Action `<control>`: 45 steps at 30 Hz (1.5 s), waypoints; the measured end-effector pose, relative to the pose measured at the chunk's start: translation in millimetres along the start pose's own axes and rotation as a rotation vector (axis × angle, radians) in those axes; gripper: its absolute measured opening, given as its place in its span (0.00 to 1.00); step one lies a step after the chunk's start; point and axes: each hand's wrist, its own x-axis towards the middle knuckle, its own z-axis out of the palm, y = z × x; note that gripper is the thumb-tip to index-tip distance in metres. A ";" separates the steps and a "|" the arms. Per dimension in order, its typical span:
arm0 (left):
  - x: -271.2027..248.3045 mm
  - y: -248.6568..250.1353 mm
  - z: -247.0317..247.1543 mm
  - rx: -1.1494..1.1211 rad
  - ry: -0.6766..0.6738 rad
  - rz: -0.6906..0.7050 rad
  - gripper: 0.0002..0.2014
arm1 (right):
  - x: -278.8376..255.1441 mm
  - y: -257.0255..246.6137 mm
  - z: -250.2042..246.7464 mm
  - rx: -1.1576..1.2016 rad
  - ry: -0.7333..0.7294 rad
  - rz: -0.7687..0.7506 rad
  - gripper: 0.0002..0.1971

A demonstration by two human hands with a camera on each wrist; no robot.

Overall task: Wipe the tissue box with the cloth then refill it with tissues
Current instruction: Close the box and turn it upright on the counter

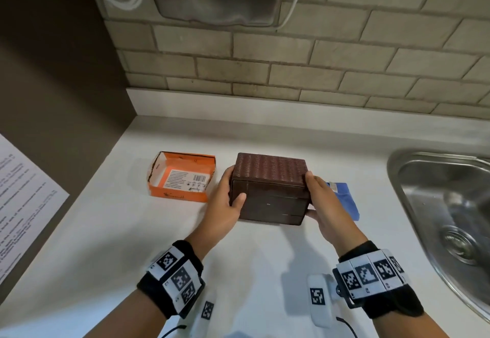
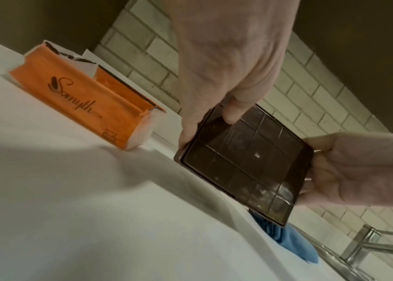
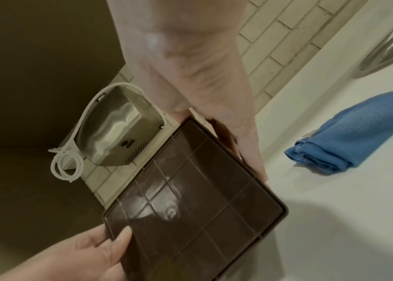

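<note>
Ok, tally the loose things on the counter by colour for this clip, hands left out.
Brown: 1, the tissue box, held between left hand and right hand.
Orange: 1, the carton, left of the box.
Blue: 1, the cloth, right of the box.
Total: 3

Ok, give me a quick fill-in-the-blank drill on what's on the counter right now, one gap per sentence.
1. The brown tissue box is held by ____ hands.
2. The blue cloth lies on the counter between the tissue box and the ____.
3. The colour of the opened tissue pack to the left of the tissue box is ____.
4. The left hand and right hand leave the cloth ____.

Missing words: both; sink; orange; untouched
</note>
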 end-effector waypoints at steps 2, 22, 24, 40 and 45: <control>-2.6 -5.1 1.6 -0.013 0.004 0.029 0.32 | 5.0 9.8 -1.4 -0.002 -0.060 -0.034 0.16; -43.7 -21.5 1.6 -0.186 -0.048 -0.096 0.36 | -18.8 97.7 0.6 0.187 -0.164 -0.458 0.31; -42.2 -23.8 1.7 -0.208 -0.044 -0.105 0.32 | -17.9 97.0 2.6 0.219 -0.147 -0.463 0.31; -46.7 -8.6 1.0 -0.382 0.001 -0.181 0.26 | -8.1 109.2 -7.0 0.465 -0.116 -0.283 0.15; -47.8 -11.5 4.3 -0.420 0.064 -0.233 0.26 | -6.2 114.8 -11.8 0.512 -0.094 -0.174 0.19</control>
